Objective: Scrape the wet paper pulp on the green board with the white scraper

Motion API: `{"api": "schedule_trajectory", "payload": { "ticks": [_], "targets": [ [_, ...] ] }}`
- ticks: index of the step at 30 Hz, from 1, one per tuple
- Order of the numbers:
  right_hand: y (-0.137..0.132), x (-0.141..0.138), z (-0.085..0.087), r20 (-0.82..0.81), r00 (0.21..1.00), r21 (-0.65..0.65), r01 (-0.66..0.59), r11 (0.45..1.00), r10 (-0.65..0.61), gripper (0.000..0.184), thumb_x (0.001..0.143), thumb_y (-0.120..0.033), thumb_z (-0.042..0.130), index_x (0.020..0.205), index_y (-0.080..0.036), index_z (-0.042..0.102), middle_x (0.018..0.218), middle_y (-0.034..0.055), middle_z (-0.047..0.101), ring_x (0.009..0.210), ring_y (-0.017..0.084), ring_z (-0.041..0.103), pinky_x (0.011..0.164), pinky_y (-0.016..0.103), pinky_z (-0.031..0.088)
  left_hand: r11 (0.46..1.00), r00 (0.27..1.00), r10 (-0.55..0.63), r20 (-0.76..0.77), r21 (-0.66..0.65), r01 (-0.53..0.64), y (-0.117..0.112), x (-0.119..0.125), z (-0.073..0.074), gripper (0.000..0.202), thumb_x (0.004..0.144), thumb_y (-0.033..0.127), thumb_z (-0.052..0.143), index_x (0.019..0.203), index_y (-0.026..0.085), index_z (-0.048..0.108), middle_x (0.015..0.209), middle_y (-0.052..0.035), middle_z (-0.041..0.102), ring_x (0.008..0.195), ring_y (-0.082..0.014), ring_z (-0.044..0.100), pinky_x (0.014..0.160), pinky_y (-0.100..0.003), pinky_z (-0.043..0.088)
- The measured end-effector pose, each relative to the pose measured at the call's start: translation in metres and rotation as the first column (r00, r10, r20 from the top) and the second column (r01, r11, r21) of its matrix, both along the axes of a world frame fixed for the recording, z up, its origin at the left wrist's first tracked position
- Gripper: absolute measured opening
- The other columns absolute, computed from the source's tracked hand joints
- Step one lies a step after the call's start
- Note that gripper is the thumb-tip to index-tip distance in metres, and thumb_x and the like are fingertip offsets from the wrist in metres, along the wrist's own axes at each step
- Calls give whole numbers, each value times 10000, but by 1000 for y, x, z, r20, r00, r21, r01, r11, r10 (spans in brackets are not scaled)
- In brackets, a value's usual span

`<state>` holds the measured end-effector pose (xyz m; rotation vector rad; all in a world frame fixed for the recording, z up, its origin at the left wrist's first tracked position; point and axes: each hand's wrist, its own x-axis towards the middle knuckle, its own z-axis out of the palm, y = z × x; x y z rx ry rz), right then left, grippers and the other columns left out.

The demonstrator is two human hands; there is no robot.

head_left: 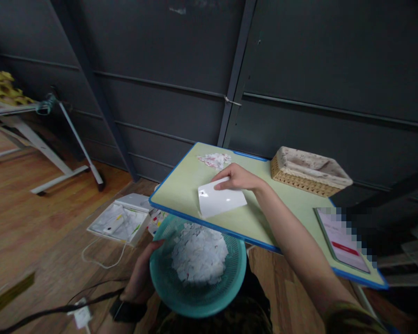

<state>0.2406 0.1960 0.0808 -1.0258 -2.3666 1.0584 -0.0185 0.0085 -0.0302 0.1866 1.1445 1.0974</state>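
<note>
My left hand (139, 273) grips the rim of a teal plastic basket (230, 283) held just below the near edge of the table; the basket is full of torn white paper scraps (199, 253). My right hand (235, 178) reaches over the pale green tabletop with a blue border (181, 185) and holds the top edge of a white card (220, 200), which stands on the surface near the table's front edge. A small heap of paper scraps (215, 160) lies at the table's far edge, beyond the card.
A wicker tray (308, 171) stands at the back right of the table. A phone or tablet (341, 239) lies at the right. On the wooden floor to the left sit an opened white box (120, 222), cables and a white metal stand (68, 153). Dark panelled wall behind.
</note>
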Motion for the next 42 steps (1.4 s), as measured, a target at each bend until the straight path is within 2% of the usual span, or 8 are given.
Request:
{"api": "schedule_trajectory", "payload": {
  "ticks": [3, 7, 10, 26, 34, 38, 40, 42],
  "targets": [
    [-1, -1, 1, -61, 998, 10, 18, 1000, -17, 350, 679, -375, 725, 933, -140, 781, 824, 60, 745, 697, 154, 633, 610, 247, 474, 1000, 1000, 22, -19, 13, -22, 0, -1, 0, 73, 763, 159, 633, 737, 149, 701, 503, -6, 708, 453, -189, 653, 479, -300, 532],
    [7, 20, 6, -142, 950, 81, 292, 953, -279, 342, 655, -346, 729, 909, -124, 785, 845, 81, 743, 714, 183, 639, 603, 272, 478, 999, 1000, 18, -17, 31, -17, 0, -3, 2, 84, 763, 159, 629, 718, 148, 699, 542, -18, 727, 455, -177, 648, 492, -296, 538],
    [13, 32, 4, -107, 927, 70, 367, 928, -359, 347, 646, -340, 720, 910, -126, 786, 819, 87, 738, 686, 190, 633, 568, 282, 471, 999, 1000, 18, -16, 36, -17, 1, -3, 3, 103, 771, 162, 622, 715, 147, 707, 538, -15, 724, 466, -165, 648, 507, -281, 541],
    [1, -3, -16, -46, 997, -136, 62, 989, -69, 372, 660, -355, 742, 960, -137, 770, 870, 68, 749, 694, 140, 632, 596, 237, 470, 999, 999, 29, -28, 47, -27, -1, 0, 9, 55, 737, 163, 649, 718, 146, 698, 535, -14, 723, 475, -167, 645, 501, -280, 524],
    [5, 7, -11, -194, 959, -172, 175, 969, -207, 393, 552, -375, 810, 859, -132, 778, 837, 71, 743, 707, 161, 624, 641, 279, 473, 999, 1000, 2, -14, 53, -1, -1, -1, 8, 87, 759, 176, 635, 780, 136, 709, 536, -14, 725, 459, -163, 640, 498, -279, 524],
    [16, 23, -9, -304, 865, -230, 340, 912, -399, 485, 516, -390, 818, 911, -115, 762, 861, 91, 731, 681, 171, 607, 584, 281, 444, 999, 999, 4, -32, 47, -3, -2, -1, 10, 106, 760, 189, 634, 809, 134, 710, 611, -39, 763, 474, -180, 656, 509, -303, 533],
    [24, 37, -6, -408, 745, -203, 489, 848, -527, 538, 549, -416, 783, 995, -120, 735, 906, 99, 722, 682, 170, 600, 559, 275, 428, 999, 999, -3, -47, 40, 5, -2, -2, 9, 93, 758, 189, 637, 796, 140, 705, 590, -33, 754, 459, -187, 652, 491, -313, 530],
    [31, 53, -3, -492, 603, -156, 648, 745, -628, 561, 594, -430, 726, 1069, -133, 697, 948, 103, 709, 693, 169, 594, 547, 269, 420, 999, 999, -4, -44, 45, 6, -1, -3, 6, 54, 750, 177, 646, 741, 151, 692, 546, -16, 732, 443, -182, 642, 474, -304, 521]
  ]
}}
